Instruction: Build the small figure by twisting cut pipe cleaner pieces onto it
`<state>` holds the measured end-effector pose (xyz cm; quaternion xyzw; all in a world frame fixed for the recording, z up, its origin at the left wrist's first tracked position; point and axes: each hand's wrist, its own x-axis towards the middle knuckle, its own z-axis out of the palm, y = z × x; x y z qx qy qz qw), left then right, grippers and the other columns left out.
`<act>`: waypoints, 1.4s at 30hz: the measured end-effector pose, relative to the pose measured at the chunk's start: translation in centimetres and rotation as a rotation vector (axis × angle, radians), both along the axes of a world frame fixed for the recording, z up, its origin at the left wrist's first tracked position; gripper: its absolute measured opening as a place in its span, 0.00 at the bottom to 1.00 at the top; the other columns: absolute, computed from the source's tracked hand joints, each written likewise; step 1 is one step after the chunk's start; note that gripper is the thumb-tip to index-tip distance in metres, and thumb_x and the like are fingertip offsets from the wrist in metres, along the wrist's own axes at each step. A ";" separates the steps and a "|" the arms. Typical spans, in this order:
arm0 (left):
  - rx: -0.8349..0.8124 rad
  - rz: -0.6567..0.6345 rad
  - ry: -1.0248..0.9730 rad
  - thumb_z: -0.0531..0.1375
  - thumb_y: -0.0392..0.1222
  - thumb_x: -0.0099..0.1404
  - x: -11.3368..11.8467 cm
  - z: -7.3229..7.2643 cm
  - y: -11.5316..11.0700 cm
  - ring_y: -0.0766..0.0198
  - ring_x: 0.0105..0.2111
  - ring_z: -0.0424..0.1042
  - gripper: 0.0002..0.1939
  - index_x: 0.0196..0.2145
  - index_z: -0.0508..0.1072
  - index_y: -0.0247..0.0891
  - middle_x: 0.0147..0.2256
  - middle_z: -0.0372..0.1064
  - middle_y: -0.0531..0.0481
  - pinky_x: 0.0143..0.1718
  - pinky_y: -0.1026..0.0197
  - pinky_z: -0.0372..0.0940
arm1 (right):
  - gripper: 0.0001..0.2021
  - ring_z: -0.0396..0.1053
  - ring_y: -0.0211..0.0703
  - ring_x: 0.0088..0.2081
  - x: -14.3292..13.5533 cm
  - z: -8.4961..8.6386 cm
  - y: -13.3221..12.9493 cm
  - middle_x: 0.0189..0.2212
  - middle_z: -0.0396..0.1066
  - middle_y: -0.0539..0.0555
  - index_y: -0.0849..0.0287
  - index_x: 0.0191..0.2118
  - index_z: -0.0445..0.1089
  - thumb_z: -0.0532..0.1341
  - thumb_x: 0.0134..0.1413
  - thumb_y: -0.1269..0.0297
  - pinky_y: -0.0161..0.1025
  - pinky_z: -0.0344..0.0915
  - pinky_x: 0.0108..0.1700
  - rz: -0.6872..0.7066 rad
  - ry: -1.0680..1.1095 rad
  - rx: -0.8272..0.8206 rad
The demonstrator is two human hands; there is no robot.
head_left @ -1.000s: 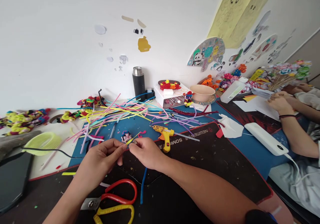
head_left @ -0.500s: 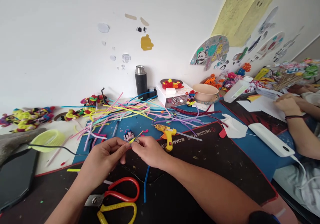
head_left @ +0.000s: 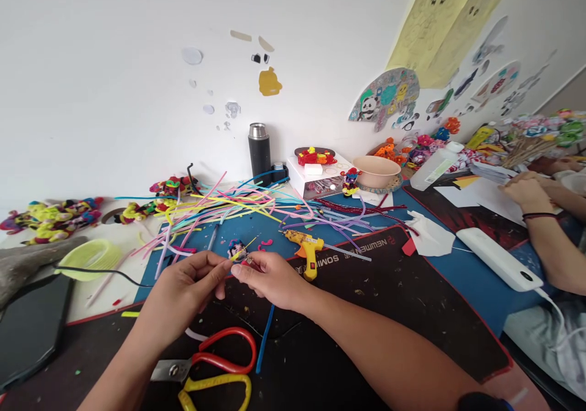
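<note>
My left hand (head_left: 196, 283) is closed in a pinch on a short yellow pipe cleaner (head_left: 238, 255), whose thin end points up and to the right. Close beside it, my right hand (head_left: 270, 280) is closed around a small red thing with a metal top, which looks like a lighter (head_left: 248, 261). Just behind the fingers lies a small doll head (head_left: 236, 246) in white, black and blue, partly hidden. A curled pink piece (head_left: 264, 244) is next to it. Below my hands are scissors (head_left: 222, 362) with one red and one yellow handle, and a blue pipe cleaner (head_left: 265, 341).
A yellow glue gun (head_left: 309, 251) lies right of my hands. Many coloured pipe cleaners (head_left: 238, 200) spread behind. A black flask (head_left: 260, 154), white box (head_left: 311, 179) and beige bowl (head_left: 376, 173) stand along the wall. At right are a white device (head_left: 499, 258) and another person's arm (head_left: 544, 234).
My fingertips have moved slightly apart. The yellow pipe cleaner now points more upward, and the red thing in my right hand shows more clearly. The view has shifted a little.
</note>
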<state>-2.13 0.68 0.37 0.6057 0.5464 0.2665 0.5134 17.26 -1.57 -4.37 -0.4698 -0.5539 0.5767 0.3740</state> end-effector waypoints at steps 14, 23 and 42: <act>0.026 0.065 -0.008 0.71 0.79 0.49 -0.5 -0.3 0.4 0.69 0.17 0.56 0.37 0.31 0.78 0.39 0.21 0.72 0.52 0.20 0.65 0.49 | 0.15 0.67 0.40 0.29 0.2 1.6 -1.0 0.28 0.73 0.48 0.56 0.39 0.74 0.70 0.68 0.48 0.38 0.56 0.35 0.001 -0.469 0.335; 0.127 0.075 0.042 0.68 0.77 0.55 -0.7 -0.9 0.4 0.64 0.19 0.60 0.33 0.31 0.79 0.40 0.20 0.71 0.52 0.21 0.63 0.53 | 0.11 0.79 0.53 0.52 -0.3 0.0 -1.2 0.48 0.83 0.58 0.55 0.52 0.81 0.72 0.69 0.58 0.45 0.70 0.55 0.107 -0.567 0.501; 0.265 0.052 0.077 0.66 0.73 0.61 -1.2 -1.0 0.5 0.60 0.24 0.65 0.30 0.34 0.83 0.41 0.23 0.71 0.51 0.27 0.61 0.58 | 0.18 0.73 0.42 0.33 0.8 0.6 0.7 0.32 0.76 0.52 0.58 0.45 0.78 0.68 0.67 0.46 0.39 0.69 0.37 -0.203 0.118 0.124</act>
